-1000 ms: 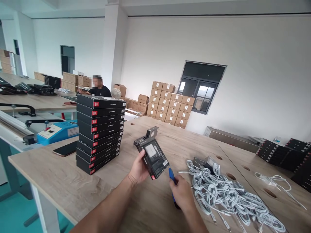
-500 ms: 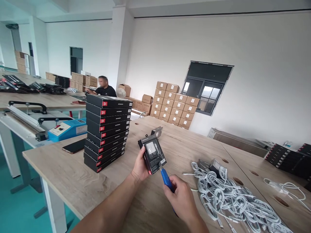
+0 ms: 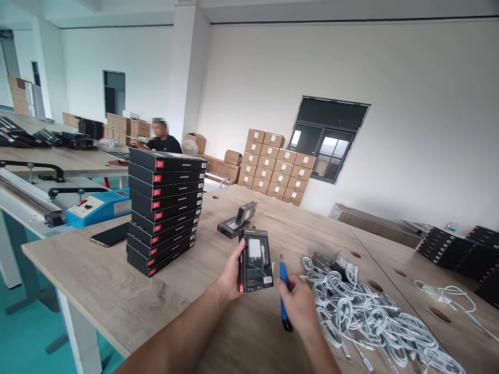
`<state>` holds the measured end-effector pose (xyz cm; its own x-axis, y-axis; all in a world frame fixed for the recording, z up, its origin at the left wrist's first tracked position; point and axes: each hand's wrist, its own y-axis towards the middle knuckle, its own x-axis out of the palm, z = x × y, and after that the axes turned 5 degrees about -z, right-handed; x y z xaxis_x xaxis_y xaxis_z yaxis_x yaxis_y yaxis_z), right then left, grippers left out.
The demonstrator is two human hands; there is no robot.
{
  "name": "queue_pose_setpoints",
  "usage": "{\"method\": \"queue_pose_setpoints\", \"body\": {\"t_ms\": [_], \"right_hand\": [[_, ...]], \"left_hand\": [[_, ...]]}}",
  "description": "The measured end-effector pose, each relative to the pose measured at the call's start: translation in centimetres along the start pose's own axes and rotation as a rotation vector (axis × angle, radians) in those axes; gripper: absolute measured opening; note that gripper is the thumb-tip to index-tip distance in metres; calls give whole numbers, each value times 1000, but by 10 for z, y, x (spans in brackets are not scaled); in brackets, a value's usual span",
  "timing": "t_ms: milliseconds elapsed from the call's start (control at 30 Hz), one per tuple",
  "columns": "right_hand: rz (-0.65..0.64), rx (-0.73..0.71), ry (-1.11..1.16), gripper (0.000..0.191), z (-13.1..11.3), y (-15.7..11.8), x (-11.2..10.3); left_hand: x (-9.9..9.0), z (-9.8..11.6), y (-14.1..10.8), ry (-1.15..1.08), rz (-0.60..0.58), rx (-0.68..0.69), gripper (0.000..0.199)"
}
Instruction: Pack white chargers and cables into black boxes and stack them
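A black box with a clear window (image 3: 256, 259) is held upright by my left hand (image 3: 233, 270), which grips its left edge. A white charger and a cable show through the window. My right hand (image 3: 298, 298) is closed around a blue utility knife (image 3: 284, 291), its tip pointing up, a little to the right of the box and apart from it. Behind the held box, two similar black boxes (image 3: 246, 212) rest on the wooden table (image 3: 187, 301), one leaning on the other. A heap of white cables (image 3: 362, 311) lies right of my right hand.
A tall stack of black boxes (image 3: 166, 208) stands on the left, beside a dark phone (image 3: 110, 235) and a blue machine (image 3: 99, 208). Black boxes (image 3: 448, 254) are piled at the far right. Cartons (image 3: 273, 166) line the wall. A person (image 3: 161, 139) sits at the back left.
The box has turned more upright and moved slightly right and down. The knife has come away from it to the right and now points straight up. The view has shifted slightly.
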<state>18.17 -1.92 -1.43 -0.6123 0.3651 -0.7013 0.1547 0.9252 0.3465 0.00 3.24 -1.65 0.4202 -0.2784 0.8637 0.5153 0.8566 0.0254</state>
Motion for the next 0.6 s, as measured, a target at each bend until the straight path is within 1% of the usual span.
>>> {"method": "queue_pose_setpoints", "body": {"t_ms": [67,133,200,233,267,333,400,467,533,600], "right_hand": [[-132,-2,-164,19,1,-8,2],[-211,16,-330,13,0,-15,4],[-222,34,-418,17,-4,-17,2],[-208,42,-415,23,-6,-17,1],[-184,40,-374,31,-8,-16,-1],[-123,5,-210,47,-12,-12,-5],[-84,-55,-33,52,-14,-10,-6],[-60,-110,61,53,-14,-8,-4],[-28,-144,75,54,-12,-8,-1],[16,-173,67,55,-9,-6,-1]], "left_hand": [[-5,12,0,-44,-9,50,61],[-10,22,-2,-65,-41,73,63],[-11,26,-3,-71,-92,44,67],[-10,25,-4,-71,-115,14,70],[-9,24,-5,-67,-132,-21,72],[-5,18,-6,-44,-145,-97,77],[-1,9,-7,1,-140,-167,81],[-1,1,-7,37,-157,-227,81],[-5,-5,-6,52,-189,-264,72],[-13,-9,-4,67,-216,-300,57]]}}
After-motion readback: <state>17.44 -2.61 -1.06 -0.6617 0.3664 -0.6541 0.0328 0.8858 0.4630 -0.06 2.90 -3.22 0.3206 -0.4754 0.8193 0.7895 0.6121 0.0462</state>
